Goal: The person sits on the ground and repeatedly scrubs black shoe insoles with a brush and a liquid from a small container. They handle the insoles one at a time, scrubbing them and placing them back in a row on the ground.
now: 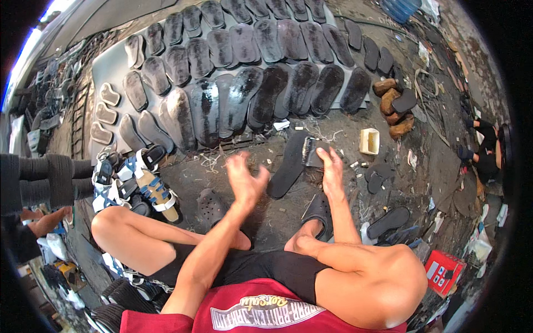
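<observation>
Since the rows of dark shoe soles (244, 72) lay fanned flat across the ground, glistening, I judged them drying. My right hand (332, 169) pinned a black sole (288, 164), gripping a grey pad (314, 152) against it; my left hand (244, 177) hovered open, empty.

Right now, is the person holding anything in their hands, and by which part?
The right hand grips a small dark brush-like tool by its near end, over a black shoe sole. The left hand is open and holds nothing.
</observation>
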Demonstrator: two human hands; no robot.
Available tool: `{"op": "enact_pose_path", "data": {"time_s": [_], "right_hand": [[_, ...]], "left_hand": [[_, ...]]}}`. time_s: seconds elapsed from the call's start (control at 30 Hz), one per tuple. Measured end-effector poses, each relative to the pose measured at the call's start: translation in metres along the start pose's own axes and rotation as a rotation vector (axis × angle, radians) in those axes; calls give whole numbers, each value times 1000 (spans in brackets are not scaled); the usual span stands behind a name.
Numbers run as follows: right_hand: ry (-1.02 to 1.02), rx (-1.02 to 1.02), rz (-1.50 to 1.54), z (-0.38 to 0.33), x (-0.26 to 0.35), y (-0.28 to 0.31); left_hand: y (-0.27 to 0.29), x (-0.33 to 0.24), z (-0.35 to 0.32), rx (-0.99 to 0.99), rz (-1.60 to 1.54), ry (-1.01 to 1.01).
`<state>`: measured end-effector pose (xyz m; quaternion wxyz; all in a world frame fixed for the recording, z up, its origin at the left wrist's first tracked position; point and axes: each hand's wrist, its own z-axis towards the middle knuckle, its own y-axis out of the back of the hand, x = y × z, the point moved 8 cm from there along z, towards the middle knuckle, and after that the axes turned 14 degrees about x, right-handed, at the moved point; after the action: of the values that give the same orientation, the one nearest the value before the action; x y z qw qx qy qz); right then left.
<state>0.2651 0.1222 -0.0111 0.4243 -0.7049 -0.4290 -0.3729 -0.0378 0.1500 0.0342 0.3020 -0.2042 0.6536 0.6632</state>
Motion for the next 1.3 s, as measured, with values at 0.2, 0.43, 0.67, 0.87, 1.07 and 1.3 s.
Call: {"op": "enact_pose_path", "data": {"time_s": [0.2, 0.43, 0.67, 0.87, 1.07, 1.3], "right_hand": [[187, -233, -887, 4, 17, -11], [339, -280, -1239, 27, 50, -37], [475, 348, -1507, 52, 40, -97], [617, 344, -1564, 38, 71, -93], [489, 268, -1628, -20, 29, -55], [515, 189, -1543, 40, 65, -57]], "left_hand": [[-78, -32, -71, 426, 5, 194], [-79, -27, -74, 412, -152, 180], [-80, -25, -79, 394, -194, 233], [-74, -24, -78, 367, -185, 204], [-81, -20, -71, 394, -207, 194], [-83, -31, -65, 409, -133, 142]]}}
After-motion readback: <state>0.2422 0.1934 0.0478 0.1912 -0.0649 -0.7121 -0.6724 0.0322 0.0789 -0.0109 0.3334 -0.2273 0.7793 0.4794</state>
